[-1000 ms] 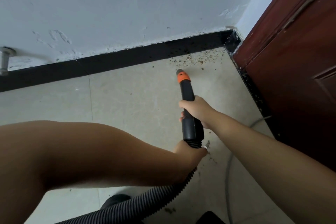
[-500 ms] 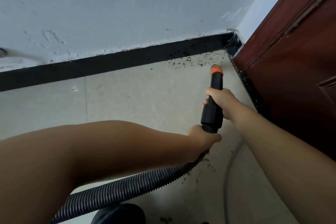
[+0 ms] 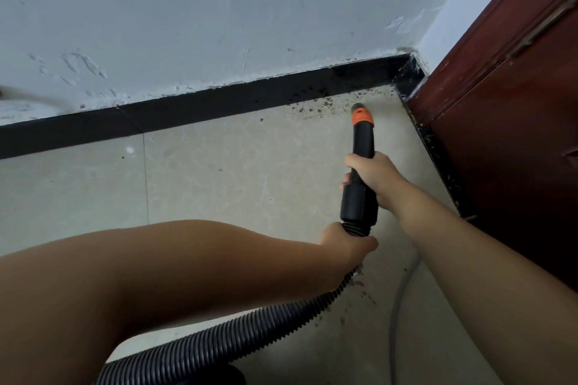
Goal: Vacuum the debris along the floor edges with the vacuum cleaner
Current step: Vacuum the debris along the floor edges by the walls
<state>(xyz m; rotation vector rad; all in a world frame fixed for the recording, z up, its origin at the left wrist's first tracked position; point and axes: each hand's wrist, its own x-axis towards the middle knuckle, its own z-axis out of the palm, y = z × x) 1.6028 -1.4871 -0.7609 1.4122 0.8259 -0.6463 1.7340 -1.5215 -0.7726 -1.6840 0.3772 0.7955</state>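
I hold a black vacuum nozzle (image 3: 362, 147) with an orange tip (image 3: 362, 117). The tip points at the floor corner, just right of dark debris (image 3: 312, 106) scattered along the black baseboard (image 3: 219, 103). My right hand (image 3: 375, 180) grips the nozzle's middle. My left hand (image 3: 345, 242) grips its ribbed rear end, where the black corrugated hose (image 3: 237, 334) starts and runs down to the lower left. More debris (image 3: 359, 287) lies on the tiles under my hands. Specks also line the black threshold strip (image 3: 438, 159) by the door.
A dark red wooden door (image 3: 513, 109) closes off the right side. The white plastered wall (image 3: 219, 15) stands behind the baseboard. A grey power cord (image 3: 395, 316) curves over the beige tiles (image 3: 219, 181). The dark vacuum body (image 3: 215, 377) shows at the bottom edge.
The nozzle has swung right and forward along the baseboard into the corner; both hands went with it. Less debris shows near the corner than before.
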